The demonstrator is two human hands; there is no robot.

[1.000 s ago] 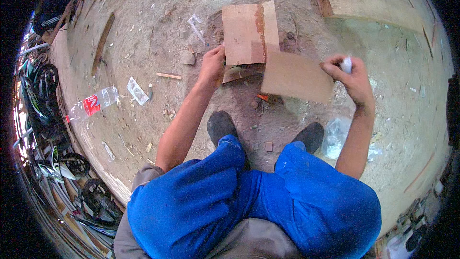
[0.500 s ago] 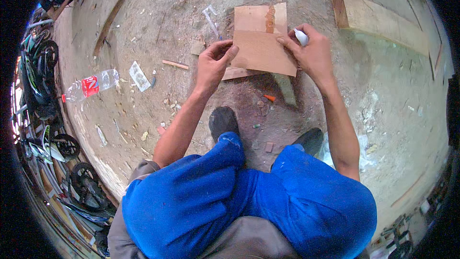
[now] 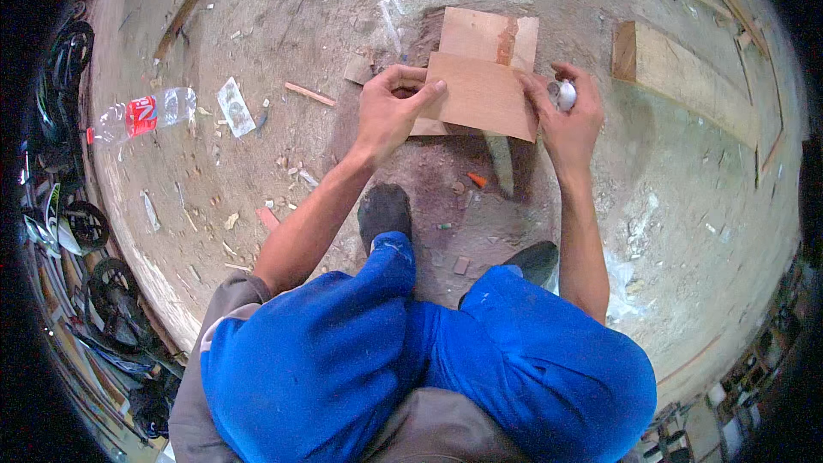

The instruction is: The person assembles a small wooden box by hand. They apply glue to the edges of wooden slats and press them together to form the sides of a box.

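A thin, light-brown wooden board (image 3: 484, 96) is held between my two hands, slightly tilted. My left hand (image 3: 396, 111) pinches its left edge, thumb on top and fingers curled behind. On the right edge rests the thumb of my right hand (image 3: 573, 120), which also keeps a small white bottle (image 3: 566, 95) among its fingers. Behind the held board lies a second thin board (image 3: 470, 30), carrying an orange-brown streak (image 3: 507, 39); the held board covers its near part. A pale wood piece (image 3: 500, 163) sticks out below them. Close to my feet lies a small orange cone (image 3: 477, 179).
A thick timber beam (image 3: 686, 81) lies at the right. To the left are a clear plastic bottle with a red label (image 3: 142, 116), a printed slip (image 3: 235, 107) and a wood stick (image 3: 309, 93). Motorbikes (image 3: 86, 225) line the far left. Small scraps litter the dirt floor (image 3: 326, 17).
The view has shifted a little. The held board has moved slightly left relative to the streaked board behind it. Both hands keep their hold, and the white bottle stays in my right hand.
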